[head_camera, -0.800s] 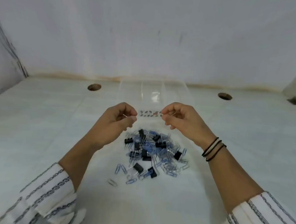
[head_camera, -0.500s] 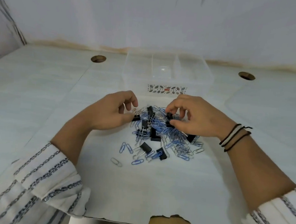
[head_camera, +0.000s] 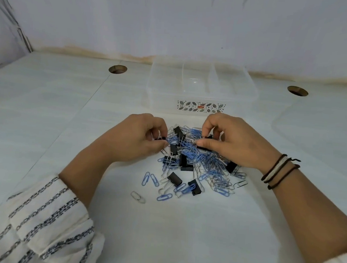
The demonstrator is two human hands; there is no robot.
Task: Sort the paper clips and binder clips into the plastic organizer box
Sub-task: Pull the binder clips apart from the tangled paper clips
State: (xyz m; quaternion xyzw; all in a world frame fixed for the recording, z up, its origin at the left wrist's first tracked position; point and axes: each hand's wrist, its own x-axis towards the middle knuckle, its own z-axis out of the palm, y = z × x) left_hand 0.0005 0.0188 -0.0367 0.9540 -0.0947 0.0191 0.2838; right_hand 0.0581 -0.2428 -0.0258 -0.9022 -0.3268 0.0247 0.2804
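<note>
Fingers [head_camera: 161, 143] of my left hand [head_camera: 139, 137] pinch a binder clip [head_camera: 162, 138]; my right hand [head_camera: 232, 142] pinches another black clip [head_camera: 205, 147] over the pile [head_camera: 197, 165], near the organizer box [head_camera: 201, 86].

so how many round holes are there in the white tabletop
2. One round hole lies left of the clear plastic organizer box, the other right of it. More may lie outside the frame.

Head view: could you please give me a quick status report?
Left hand and right hand both pinching clips in the pile. Organizer box looks empty. Nothing blocking.
</note>
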